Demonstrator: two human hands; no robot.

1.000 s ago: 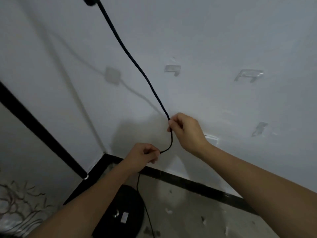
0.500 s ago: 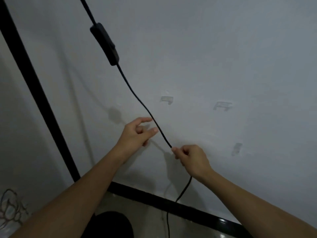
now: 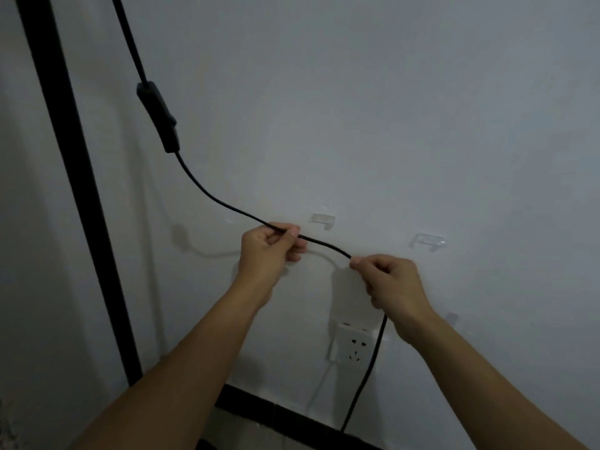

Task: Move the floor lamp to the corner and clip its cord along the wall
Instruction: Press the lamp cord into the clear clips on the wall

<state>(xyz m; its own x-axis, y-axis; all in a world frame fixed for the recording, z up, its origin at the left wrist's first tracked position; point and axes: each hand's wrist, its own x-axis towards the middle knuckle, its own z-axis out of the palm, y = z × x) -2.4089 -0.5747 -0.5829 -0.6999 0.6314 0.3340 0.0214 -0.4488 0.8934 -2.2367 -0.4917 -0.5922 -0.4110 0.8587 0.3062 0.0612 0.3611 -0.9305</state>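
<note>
Against the white wall (image 3: pixel 422 108), from the head view: cord (image 3: pixel 324 245) pinched taut between left hand (image 3: pixel 266 251) and right hand (image 3: pixel 393 284), both closed on it, just below two clear clips (image 3: pixel 323 219). Lamp pole (image 3: pixel 74 190) seemingly cornered already; clipping not yet begun.

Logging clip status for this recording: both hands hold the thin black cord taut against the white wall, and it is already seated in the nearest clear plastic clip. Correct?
Not quite. In the head view the thin black cord runs between the left hand and the right hand, but below the nearest clear plastic clip, not seated in it. The rest stands.
</note>
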